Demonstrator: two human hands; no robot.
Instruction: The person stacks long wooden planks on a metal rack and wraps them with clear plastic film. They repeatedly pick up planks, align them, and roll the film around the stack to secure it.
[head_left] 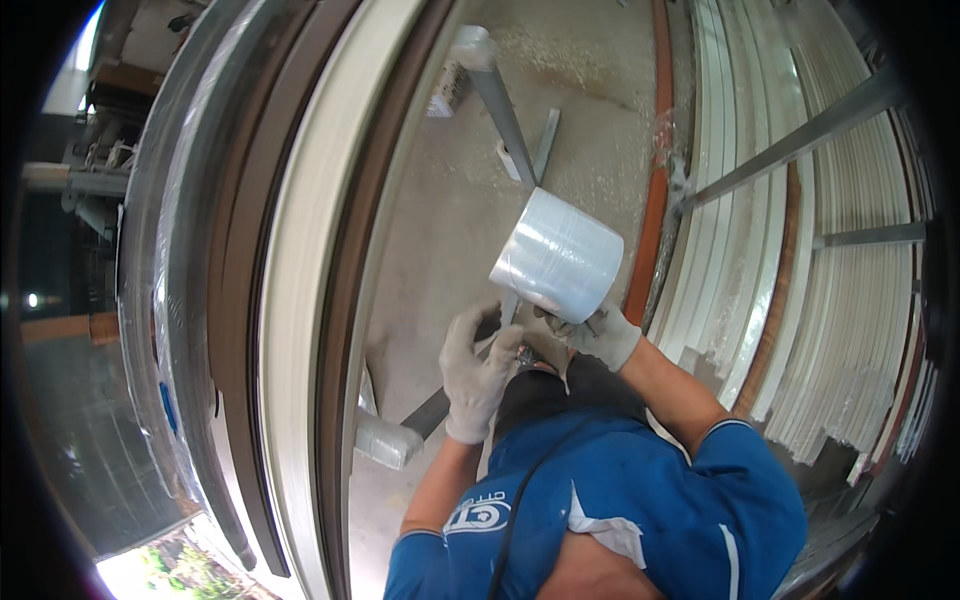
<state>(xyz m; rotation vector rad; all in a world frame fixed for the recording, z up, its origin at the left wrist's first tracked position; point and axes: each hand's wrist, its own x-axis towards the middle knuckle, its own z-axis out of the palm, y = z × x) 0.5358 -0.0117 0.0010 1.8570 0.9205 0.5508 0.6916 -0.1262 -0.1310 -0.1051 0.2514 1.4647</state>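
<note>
My right hand (598, 335), in a white work glove, grips the lower rim of a roll of clear stretch film (557, 255) and holds it up tilted over the floor. My left hand (475, 378), also gloved, is just left of the roll with its fingers curled beside a grey metal bar (505, 110). What the left hand holds is hidden. My blue shirt (620, 510) fills the lower middle of the view.
Long brown and white profiles (300, 280), partly wrapped in clear film, run along the left. Stacked white profiles (850, 330) lie on a metal rack at the right. A concrete floor (450, 210) strewn with sawdust lies between them.
</note>
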